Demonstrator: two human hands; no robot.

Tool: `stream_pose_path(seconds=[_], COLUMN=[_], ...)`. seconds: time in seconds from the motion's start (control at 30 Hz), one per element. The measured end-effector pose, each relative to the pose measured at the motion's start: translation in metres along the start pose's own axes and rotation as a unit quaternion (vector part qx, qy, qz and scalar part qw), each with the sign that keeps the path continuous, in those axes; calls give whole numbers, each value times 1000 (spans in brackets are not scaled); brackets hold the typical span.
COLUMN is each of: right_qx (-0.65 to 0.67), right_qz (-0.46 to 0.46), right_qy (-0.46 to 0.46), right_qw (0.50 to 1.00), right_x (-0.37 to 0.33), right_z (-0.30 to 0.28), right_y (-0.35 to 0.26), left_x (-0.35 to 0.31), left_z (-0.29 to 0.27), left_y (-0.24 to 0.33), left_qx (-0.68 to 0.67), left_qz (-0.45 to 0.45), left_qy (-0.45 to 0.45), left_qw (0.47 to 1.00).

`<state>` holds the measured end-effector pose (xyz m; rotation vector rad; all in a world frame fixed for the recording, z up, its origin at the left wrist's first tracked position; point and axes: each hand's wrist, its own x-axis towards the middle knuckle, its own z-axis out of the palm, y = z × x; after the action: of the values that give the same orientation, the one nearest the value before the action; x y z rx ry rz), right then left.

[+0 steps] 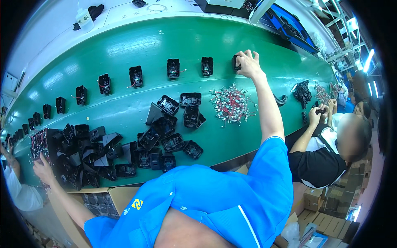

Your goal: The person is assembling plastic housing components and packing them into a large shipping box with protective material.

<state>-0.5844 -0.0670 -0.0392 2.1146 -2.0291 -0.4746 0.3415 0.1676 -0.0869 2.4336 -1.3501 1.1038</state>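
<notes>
My right hand [249, 65] reaches to the far side of the green table, its fingers closed round a black plastic housing [235, 63]. On the left, my left hand [44, 171] lies against a dark box [53, 138] with small red-and-white wire connectors [39, 142] in it; its fingers look apart, partly hidden. A row of black open housings [173, 68] stretches leftward from my right hand, some with a red wire sticking out. Between my arms lies a heap of black housings [89, 155], some open side up. Left of my right forearm spreads a loose pile of wire connectors [232, 104].
A co-worker in a black-and-white top [316, 161] sits at the right, hands on a small black part. Another person's arm [14, 163] shows at the far left. A blue tray [291, 27] and a white bottle [84, 20] stand beyond the table. Cardboard boxes [312, 198] are below right.
</notes>
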Motion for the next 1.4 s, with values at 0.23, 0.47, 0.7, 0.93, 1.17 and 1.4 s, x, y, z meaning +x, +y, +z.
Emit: stream_pose_path(seconds=[0.23, 0.47, 0.7, 0.93, 1.17, 1.4], right_qx=[39, 57, 160, 373, 631, 876], right_qz=[-37, -38, -16, -111, -292, -144], right_qy=[20, 53, 210, 316, 181, -326], right_qw=[998, 996, 964, 865, 695, 326], right_x=[-4, -9, -41, -66, -88, -104], right_z=[3, -1, -36, -86, -151, -196], right_y=[0, 1, -15, -95, -208, -357], left_x=[6, 20, 44, 72, 119, 74], left_z=[-12, -15, -22, -54, -130, -234], left_y=[-4, -48, -71, -80, 85, 293], left_qx=[-48, -206, -330, -596, -927, -950], left_qz=[-37, -176, -318, -381, -214, -175], left_qy=[-85, -47, 76, 55, -47, -232], left_qw=[995, 961, 885, 704, 303, -117])
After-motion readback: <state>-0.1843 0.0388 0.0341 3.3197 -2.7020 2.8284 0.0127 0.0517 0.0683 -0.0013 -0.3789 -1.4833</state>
